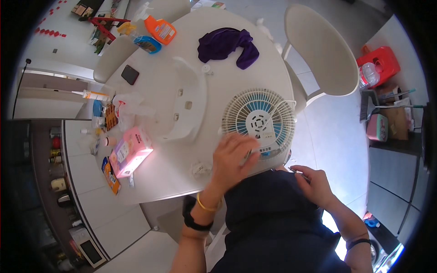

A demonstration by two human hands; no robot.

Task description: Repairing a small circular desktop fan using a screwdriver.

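Note:
A small white fan (258, 122) with a round wire grille and blue blades lies on the white table, its vented motor housing facing up. My left hand (233, 160) hovers at the fan's near left edge, fingers stretched and thumb apart, with nothing visible in it. Whether it touches the grille I cannot tell. Beyond the table's near edge, my right hand (315, 185) is closed around a slim tool (299, 174) with a metallic end; its exact kind is too small to make out. A white curved plastic piece with square holes (190, 105) lies left of the fan.
A purple cloth (227, 45) lies at the far side, near a small white knob (206, 68). Spray bottles (159, 29), a phone (130, 74), a pink tissue pack (131, 152) and crumpled tissue (200, 169) are also on the table. A chair (321, 50) stands at the far right.

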